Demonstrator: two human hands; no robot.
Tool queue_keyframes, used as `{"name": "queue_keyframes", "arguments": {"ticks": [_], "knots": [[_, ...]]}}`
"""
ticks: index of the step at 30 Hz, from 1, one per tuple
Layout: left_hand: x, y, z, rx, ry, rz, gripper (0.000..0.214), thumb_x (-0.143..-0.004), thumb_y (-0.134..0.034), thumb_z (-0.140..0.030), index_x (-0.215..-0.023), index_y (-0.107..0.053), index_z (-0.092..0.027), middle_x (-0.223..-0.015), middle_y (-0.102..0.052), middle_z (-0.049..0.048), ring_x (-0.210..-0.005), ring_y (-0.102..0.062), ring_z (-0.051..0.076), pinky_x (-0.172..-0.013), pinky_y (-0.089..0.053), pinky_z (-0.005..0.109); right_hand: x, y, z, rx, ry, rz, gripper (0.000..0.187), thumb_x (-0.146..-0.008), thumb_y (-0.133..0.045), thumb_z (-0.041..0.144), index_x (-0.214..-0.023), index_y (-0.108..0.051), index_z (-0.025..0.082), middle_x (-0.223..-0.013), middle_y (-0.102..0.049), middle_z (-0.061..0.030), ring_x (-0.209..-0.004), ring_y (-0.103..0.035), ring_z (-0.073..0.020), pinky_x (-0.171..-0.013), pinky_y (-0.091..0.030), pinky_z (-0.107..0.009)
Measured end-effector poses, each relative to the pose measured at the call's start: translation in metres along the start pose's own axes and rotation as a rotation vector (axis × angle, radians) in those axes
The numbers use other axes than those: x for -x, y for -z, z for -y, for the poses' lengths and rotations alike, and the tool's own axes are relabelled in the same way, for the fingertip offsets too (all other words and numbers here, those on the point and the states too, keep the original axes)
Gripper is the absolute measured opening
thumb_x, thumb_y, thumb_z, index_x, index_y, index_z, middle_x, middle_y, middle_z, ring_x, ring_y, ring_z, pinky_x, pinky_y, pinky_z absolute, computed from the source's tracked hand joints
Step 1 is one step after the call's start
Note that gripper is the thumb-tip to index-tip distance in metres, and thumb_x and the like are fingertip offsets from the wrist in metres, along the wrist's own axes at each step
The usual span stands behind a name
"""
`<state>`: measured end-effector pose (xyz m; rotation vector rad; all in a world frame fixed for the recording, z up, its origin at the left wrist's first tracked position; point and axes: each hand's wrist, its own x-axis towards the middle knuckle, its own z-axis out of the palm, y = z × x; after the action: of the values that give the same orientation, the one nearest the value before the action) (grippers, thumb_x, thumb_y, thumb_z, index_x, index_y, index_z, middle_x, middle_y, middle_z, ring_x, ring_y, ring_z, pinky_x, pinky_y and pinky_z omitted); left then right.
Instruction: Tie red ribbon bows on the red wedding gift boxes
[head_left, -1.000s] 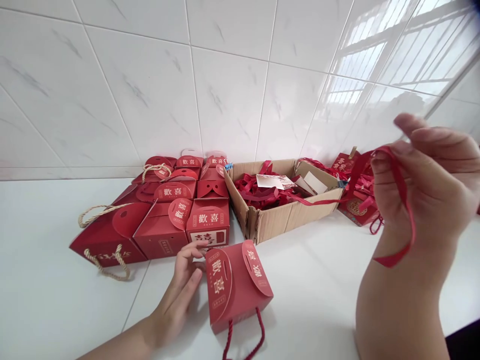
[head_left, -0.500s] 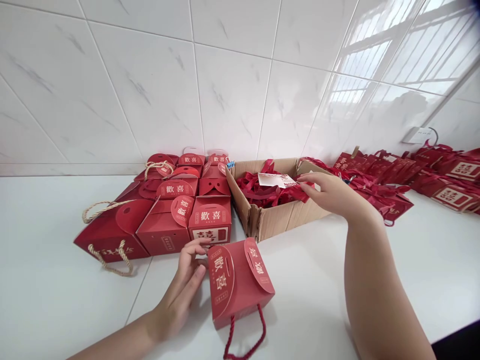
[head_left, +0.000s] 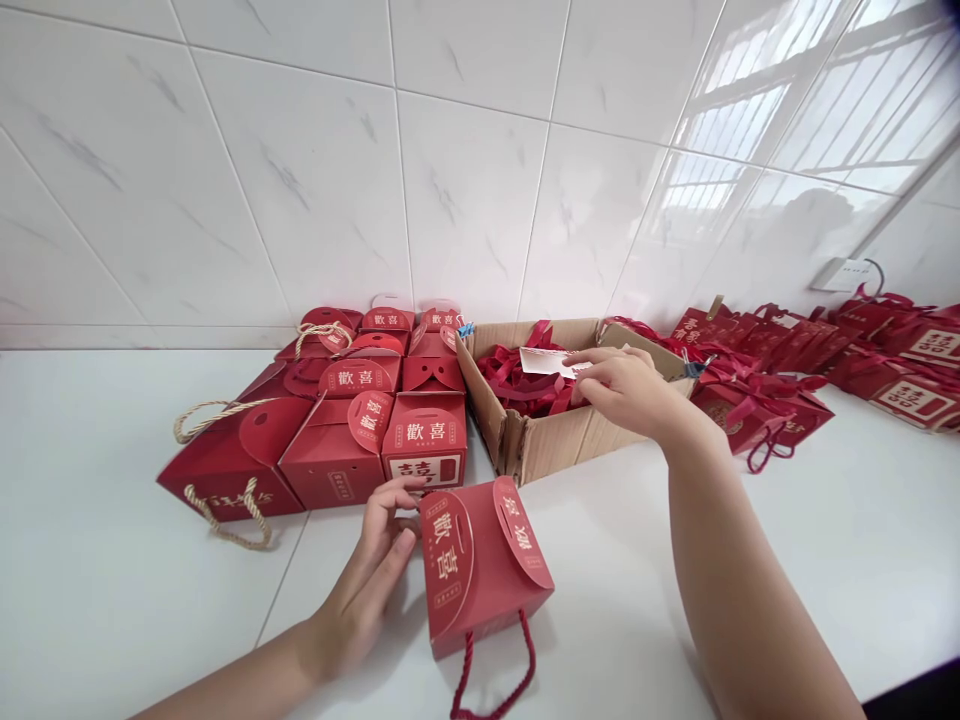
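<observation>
On the counter before me stands a small red gift box (head_left: 487, 570) with gold lettering and a dark red cord handle drooping at its near side. My left hand (head_left: 367, 570) rests beside its left wall, fingers apart and curved, fingertips at the far left corner. My right hand (head_left: 619, 385) reaches over a cardboard box (head_left: 577, 440) full of red ribbons (head_left: 517, 385). Its fingers are spread, with the index fingertip on a white card (head_left: 544, 361) lying on the ribbons. The hand covers the card's right part.
Rows of red gift boxes (head_left: 330, 440) stand at the left, some with beige rope handles (head_left: 229, 515). More red boxes with ribbons (head_left: 757, 410) lie at the right, towards a wall socket (head_left: 847, 273). A white tiled wall (head_left: 480, 200) closes off the back.
My right hand has moved left and inward, from the cardboard box's right side onto the white card. My left hand and the gift box beside it have stayed put.
</observation>
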<state>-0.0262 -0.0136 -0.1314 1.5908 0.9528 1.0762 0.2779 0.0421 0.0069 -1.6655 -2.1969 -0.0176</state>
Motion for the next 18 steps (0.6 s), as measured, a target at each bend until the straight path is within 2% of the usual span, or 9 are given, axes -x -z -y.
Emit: {"name": "queue_keyframes", "arguments": {"ticks": [3,7,9,11,14,18], "knots": [[0.001,-0.004,-0.006,0.024,0.02,-0.004,0.028,-0.092,-0.037,-0.049,-0.107,-0.04,-0.026,-0.138,-0.03,0.0096,-0.123,-0.038,0.028,-0.1,-0.034,0.042,-0.002,-0.003,0.001,0.01,-0.035,0.059,0.036,-0.081,-0.029,0.015,-0.058,-0.057,0.02,-0.103,-0.068,-0.0005,-0.107,-0.054,-0.0228,-0.106,-0.016,-0.049],[0.003,-0.011,-0.016,0.063,0.059,-0.052,0.028,-0.092,-0.036,-0.05,-0.104,-0.04,-0.025,-0.138,-0.03,0.0085,-0.121,-0.039,0.028,-0.099,-0.032,0.041,-0.002,-0.003,-0.002,0.036,-0.057,0.054,0.032,-0.08,-0.033,0.017,-0.07,-0.063,0.02,-0.078,-0.067,-0.0015,-0.093,-0.059,-0.0221,-0.105,-0.021,-0.047],[0.003,-0.013,-0.019,0.067,0.058,-0.046,0.028,-0.092,-0.036,-0.05,-0.104,-0.039,-0.025,-0.138,-0.03,0.0079,-0.121,-0.038,0.028,-0.1,-0.03,0.042,-0.001,-0.001,-0.004,0.025,-0.05,0.018,0.033,-0.081,-0.035,0.018,-0.075,-0.067,0.021,-0.08,-0.068,-0.0011,-0.095,-0.06,-0.0224,-0.104,-0.026,-0.047],[0.003,-0.013,-0.019,0.072,0.058,-0.035,0.027,-0.092,-0.035,-0.05,-0.104,-0.039,-0.026,-0.137,-0.029,0.0073,-0.12,-0.038,0.027,-0.1,-0.03,0.042,-0.001,0.0,-0.003,-0.03,-0.027,-0.053,0.032,-0.081,-0.038,0.018,-0.079,-0.07,0.022,-0.09,-0.07,-0.0012,-0.099,-0.06,-0.0229,-0.101,-0.034,-0.045],[0.003,-0.01,-0.016,0.071,0.048,-0.024,0.026,-0.093,-0.034,-0.048,-0.105,-0.038,-0.026,-0.137,-0.028,0.0073,-0.122,-0.036,0.027,-0.098,-0.031,0.041,0.003,0.006,0.004,-0.212,-0.011,-0.29,0.021,-0.08,-0.051,0.022,-0.083,-0.072,0.022,-0.1,-0.07,-0.0032,-0.097,-0.063,-0.0234,-0.087,-0.048,-0.039],[0.0,-0.005,-0.009,0.031,-0.013,0.05,0.022,-0.095,-0.031,-0.046,-0.107,-0.036,-0.027,-0.135,-0.027,0.0074,-0.125,-0.032,0.026,-0.095,-0.034,0.039,0.021,0.027,0.013,-0.517,-0.065,-0.767,0.01,-0.071,-0.07,0.023,-0.079,-0.072,0.017,-0.082,-0.071,-0.0052,-0.078,-0.067,-0.0205,-0.073,-0.055,-0.036]]}}
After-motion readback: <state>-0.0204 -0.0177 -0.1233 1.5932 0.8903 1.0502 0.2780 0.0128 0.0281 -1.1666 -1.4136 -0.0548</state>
